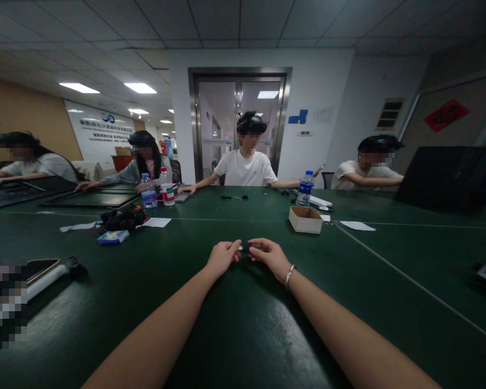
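Observation:
Over the green table (227, 346), my two hands meet around a small black piece with a silver end (245, 248); its kind is too small to make out. The fingertips of my left hand (223, 258) pinch the silver end. From the other side, my right hand (270, 255) grips the black part between thumb and fingers, with a silver bracelet (289, 276) on its wrist. Both hands partly cover the piece, which lies roughly level between them, just above the tabletop.
An open cardboard box (305, 224) stands beyond my right hand, near a blue-capped bottle (306, 189). Two bottles (149, 192), tangled black gear (123, 218) and a blue packet (113, 237) are at left. A phone (42, 267) lies near left. Several people sit around the table.

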`<state>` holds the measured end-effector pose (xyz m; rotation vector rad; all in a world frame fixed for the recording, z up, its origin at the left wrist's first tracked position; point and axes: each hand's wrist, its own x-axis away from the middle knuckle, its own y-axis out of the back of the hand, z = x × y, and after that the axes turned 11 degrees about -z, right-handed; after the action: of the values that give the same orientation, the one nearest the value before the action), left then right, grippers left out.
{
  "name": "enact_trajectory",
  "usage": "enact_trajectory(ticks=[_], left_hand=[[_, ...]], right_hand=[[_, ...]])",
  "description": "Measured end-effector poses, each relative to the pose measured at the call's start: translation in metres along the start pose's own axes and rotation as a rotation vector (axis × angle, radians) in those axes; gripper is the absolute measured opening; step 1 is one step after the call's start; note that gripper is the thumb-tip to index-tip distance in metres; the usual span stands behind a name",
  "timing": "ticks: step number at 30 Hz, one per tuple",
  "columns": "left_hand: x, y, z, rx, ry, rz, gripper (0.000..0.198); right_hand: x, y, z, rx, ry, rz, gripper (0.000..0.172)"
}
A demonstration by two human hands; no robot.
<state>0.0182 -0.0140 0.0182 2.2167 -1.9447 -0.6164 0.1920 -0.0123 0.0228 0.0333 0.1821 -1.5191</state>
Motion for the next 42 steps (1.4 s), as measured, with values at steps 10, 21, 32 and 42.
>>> enact_trajectory(ticks=[10, 21, 32, 42], left_hand=[[0.0037, 0.0014, -0.0047, 0.155, -0.031, 0.023, 0.033], [0.0024, -0.0011, -0.0007, 0.159, 0.004, -0.003, 0.031], [0.0017, 0.0005, -0.0013, 0.137, -0.068, -0.022, 0.037], [0.0034, -0.0005, -0.0018, 0.134, -0.09, -0.007, 0.047]], right_hand=[[-0.0024, 0.0004, -0.0035, -0.002, -0.001, -0.027, 0.036], [-0.0005, -0.0023, 0.0005, 0.034, -0.008, -0.03, 0.034], [-0.0015, -0.0014, -0.0014, 0.022, -0.007, -0.021, 0.033], [-0.0013, -0.0019, -0.0005, 0.038, -0.011, -0.019, 0.032]])
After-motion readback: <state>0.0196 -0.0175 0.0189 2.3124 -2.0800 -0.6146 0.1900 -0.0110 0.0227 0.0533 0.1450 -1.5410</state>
